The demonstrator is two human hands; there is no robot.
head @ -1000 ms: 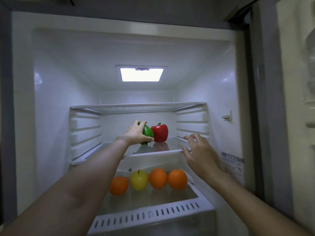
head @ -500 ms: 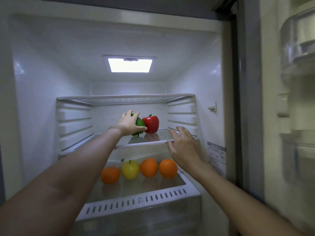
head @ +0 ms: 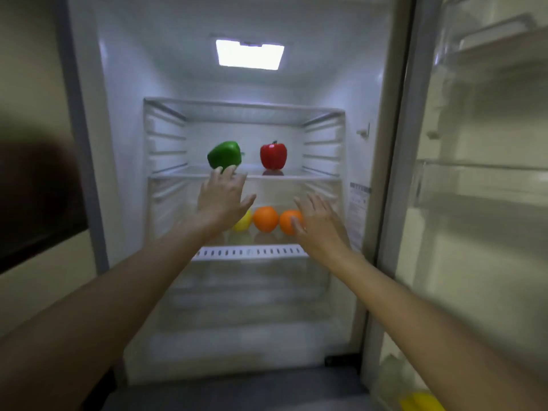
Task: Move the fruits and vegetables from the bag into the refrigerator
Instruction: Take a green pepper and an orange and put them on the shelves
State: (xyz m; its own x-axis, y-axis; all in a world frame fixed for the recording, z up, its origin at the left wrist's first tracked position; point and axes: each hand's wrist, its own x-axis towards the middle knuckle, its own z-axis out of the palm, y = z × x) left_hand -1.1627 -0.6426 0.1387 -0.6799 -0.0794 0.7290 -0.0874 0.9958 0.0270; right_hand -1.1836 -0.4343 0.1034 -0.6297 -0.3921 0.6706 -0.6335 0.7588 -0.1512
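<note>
Your left hand: fingers spread, empty, fingertips overlapping the green pepper on the refrigerator's glass shelf. Red pepper: upright, to its right, apart. Your right hand: spread, empty, before two oranges and a yellow fruit on the shelf below.

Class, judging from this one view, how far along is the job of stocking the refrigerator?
Done: green pepper and red pepper sit on the upper shelf; two oranges and a yellow fruit lie below. In hand: nothing; left hand and right hand are open. Left: unclear, the bag isn't in view.
</note>
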